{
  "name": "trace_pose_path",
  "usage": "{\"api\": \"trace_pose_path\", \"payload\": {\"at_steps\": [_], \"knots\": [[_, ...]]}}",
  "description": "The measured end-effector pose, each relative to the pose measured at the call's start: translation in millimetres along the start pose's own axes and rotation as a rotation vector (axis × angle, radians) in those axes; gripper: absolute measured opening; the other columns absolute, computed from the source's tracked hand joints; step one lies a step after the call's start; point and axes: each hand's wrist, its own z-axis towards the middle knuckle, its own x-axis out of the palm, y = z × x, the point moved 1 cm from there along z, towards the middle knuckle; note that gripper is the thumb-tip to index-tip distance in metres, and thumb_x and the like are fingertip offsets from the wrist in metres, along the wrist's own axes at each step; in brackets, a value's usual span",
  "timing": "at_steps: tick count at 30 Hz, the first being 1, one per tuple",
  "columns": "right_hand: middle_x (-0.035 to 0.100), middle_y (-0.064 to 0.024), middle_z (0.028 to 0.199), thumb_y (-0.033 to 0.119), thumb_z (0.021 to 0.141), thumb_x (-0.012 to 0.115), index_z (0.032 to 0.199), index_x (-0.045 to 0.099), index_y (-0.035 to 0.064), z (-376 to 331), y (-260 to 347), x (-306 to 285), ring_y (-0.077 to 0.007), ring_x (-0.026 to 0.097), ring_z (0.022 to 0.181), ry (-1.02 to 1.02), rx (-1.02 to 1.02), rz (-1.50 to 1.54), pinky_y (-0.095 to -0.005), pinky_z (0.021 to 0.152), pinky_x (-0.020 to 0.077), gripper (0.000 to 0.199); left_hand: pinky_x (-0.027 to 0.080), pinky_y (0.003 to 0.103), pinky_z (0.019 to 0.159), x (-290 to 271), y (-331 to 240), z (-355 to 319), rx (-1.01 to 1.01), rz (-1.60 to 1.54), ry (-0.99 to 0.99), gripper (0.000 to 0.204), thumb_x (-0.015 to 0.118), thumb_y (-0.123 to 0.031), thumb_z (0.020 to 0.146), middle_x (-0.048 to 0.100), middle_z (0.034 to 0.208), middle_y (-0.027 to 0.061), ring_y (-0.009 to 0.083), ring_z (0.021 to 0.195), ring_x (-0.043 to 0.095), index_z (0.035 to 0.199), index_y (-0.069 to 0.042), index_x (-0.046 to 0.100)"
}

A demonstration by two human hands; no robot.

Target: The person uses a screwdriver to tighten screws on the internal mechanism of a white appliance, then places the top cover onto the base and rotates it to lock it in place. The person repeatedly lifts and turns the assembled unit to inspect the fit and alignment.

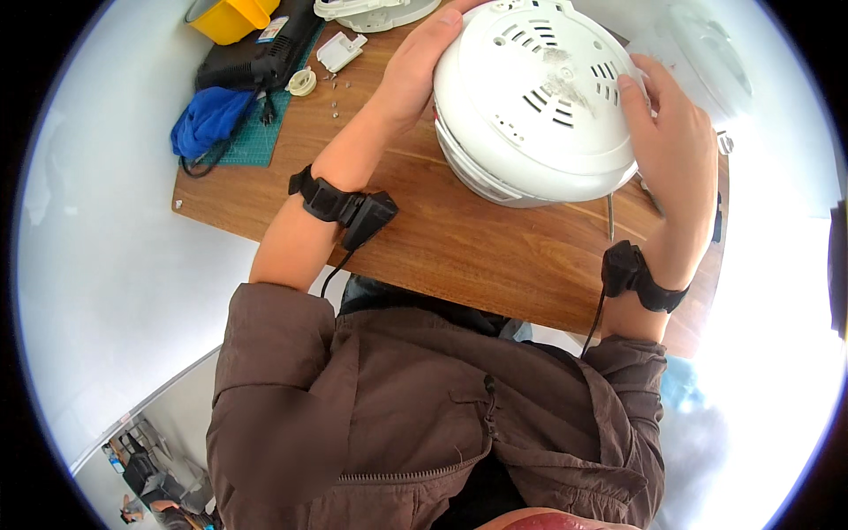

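Note:
A white rice cooker (530, 146) is turned over above the wooden table, its round vented base facing up with dark smudges around the middle. My left hand (424, 69) grips its left side, though most of the fingers are hidden behind the body. On the right side, my right hand (669, 128) holds the rim, thumb on the base and fingers wrapped around the edge. A thin metal rod (610, 216) sticks out from under the cooker near my right wrist. Whether the cooker touches the table cannot be made out.
Left of the cooker lie a white plastic piece (341, 53), a round cream cap (301, 83) and several small screws (335, 105). Further left are a blue cloth (203, 122), a green mat (254, 146), a black device (243, 66) and a yellow container (228, 21). A white part (389, 16) lies behind.

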Motion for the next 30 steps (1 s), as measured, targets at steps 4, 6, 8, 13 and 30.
{"api": "trace_pose_path", "payload": {"at_steps": [4, 6, 8, 13, 30], "knots": [[0.076, -0.0172, 0.085, 0.034, 0.100, 0.062, 0.122, 0.073, 0.0075, -3, 2, -11, -0.0302, 0.075, 0.075, 0.029, 0.020, 0.002, -0.0399, 0.071, 0.0580, 0.037, 0.035, 0.038, 0.120, -7, 0, 8, 0.048, 0.020, 0.078, 0.079, 0.051, -0.049, 0.105, 0.043, 0.158, 0.0190, 0.0265, 0.143, 0.046, 0.158, 0.005, 0.029], [0.077, -0.0166, 0.086, 0.034, 0.100, 0.062, 0.121, 0.073, 0.0074, -3, -2, -14, -0.0294, 0.075, 0.075, 0.020, 0.018, 0.032, -0.0390, 0.071, 0.0581, 0.036, 0.036, 0.039, 0.120, -4, -1, 5, 0.018, -0.026, 0.060, 0.081, 0.052, -0.050, 0.104, 0.042, 0.158, 0.0200, 0.0270, 0.143, 0.046, 0.158, 0.006, 0.029], [0.077, -0.0161, 0.087, 0.034, 0.100, 0.062, 0.119, 0.074, 0.0075, -2, -6, -15, -0.0282, 0.076, 0.074, -0.004, 0.008, 0.083, -0.0378, 0.071, 0.0583, 0.035, 0.036, 0.039, 0.120, 0, -3, 5, 0.010, -0.048, 0.064, 0.082, 0.053, -0.050, 0.103, 0.041, 0.159, 0.0208, 0.0276, 0.143, 0.046, 0.158, 0.006, 0.028], [0.075, -0.0139, 0.112, 0.042, 0.102, 0.059, 0.133, 0.068, 0.0126, 9, -9, -16, -0.0240, 0.074, 0.095, 0.122, 0.141, 0.112, -0.0354, 0.084, 0.0571, 0.043, 0.044, 0.039, 0.114, 7, -3, -4, 0.080, 0.008, 0.006, 0.072, 0.047, -0.045, 0.106, 0.050, 0.153, 0.0212, 0.0269, 0.136, 0.054, 0.156, 0.005, 0.035], [0.071, -0.0160, 0.122, 0.043, 0.112, 0.037, 0.149, 0.052, 0.0048, 24, -49, 31, -0.0151, 0.076, 0.094, 0.355, 0.040, 1.093, -0.0232, 0.077, 0.0630, 0.055, 0.046, 0.037, 0.113, 6, -7, 11, 0.069, 0.347, -0.009, 0.065, 0.034, -0.040, 0.107, 0.052, 0.152, 0.0208, 0.0262, 0.137, 0.055, 0.154, 0.004, 0.042]]}}
